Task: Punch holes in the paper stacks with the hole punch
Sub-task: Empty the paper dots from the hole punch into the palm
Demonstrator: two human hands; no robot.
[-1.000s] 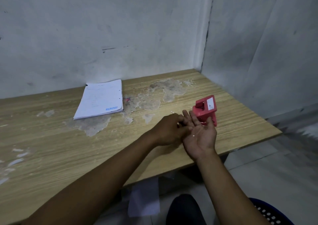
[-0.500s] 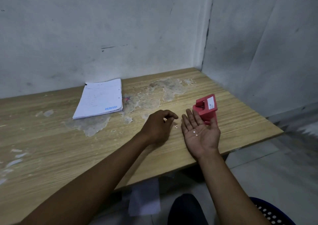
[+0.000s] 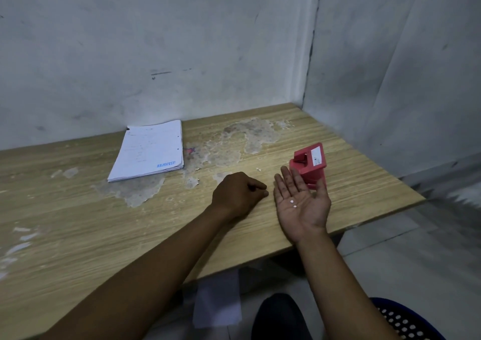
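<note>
A stack of white paper [image 3: 149, 153] with punched holes along its right edge and a blue stamp lies at the back of the wooden table [image 3: 78, 222]. The red hole punch [image 3: 309, 161] stands on the right side of the table. My right hand [image 3: 299, 203] rests palm up just in front of the punch, fingers spread, with two small white paper dots [image 3: 293, 203] lying in the palm. My left hand [image 3: 238, 192] lies knuckles up on the table to its left, fingers curled, fingertips pressed to the wood.
A few more paper dots [image 3: 258, 169] lie on the table behind my hands. Walls close the back and right sides. The table's surface is worn and peeling in the middle. A blue perforated basket [image 3: 406, 321] stands on the floor at lower right.
My left hand has left my right palm and come down on the table to the left. My right hand stays palm up with the dots in it.
</note>
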